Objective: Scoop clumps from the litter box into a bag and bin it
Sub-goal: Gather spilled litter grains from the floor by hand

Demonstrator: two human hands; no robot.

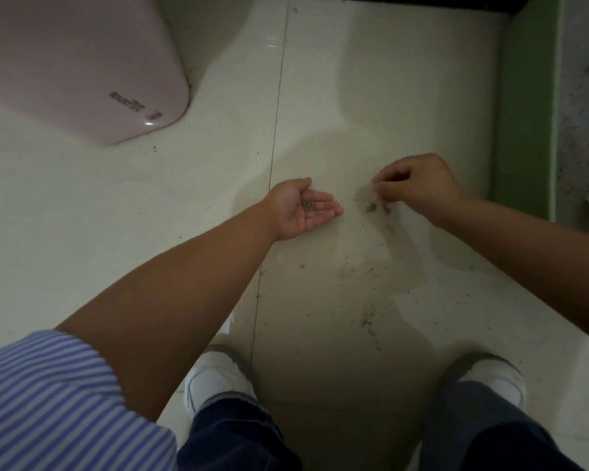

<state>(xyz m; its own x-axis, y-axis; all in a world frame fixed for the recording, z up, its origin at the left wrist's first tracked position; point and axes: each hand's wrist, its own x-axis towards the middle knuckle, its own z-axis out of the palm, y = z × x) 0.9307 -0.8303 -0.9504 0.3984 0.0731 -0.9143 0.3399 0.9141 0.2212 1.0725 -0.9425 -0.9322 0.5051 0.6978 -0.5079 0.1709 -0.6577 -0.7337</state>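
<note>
My left hand (303,209) is held palm up just above the pale tiled floor, cupped around a small pile of grey litter grains (308,205). My right hand (419,188) is to its right, fingers pinched together at the floor over a small patch of spilled litter (371,208). More loose grains (364,321) are scattered on the tiles between my hands and my feet. A pink, rounded litter box (82,69) fills the upper left corner; its inside is hidden. No bag or scoop is in view.
A green upright panel (527,107) stands at the right, with a speckled grey surface beyond it. My two white shoes (218,375) are at the bottom. A tile joint (272,164) runs down the floor left of my left hand.
</note>
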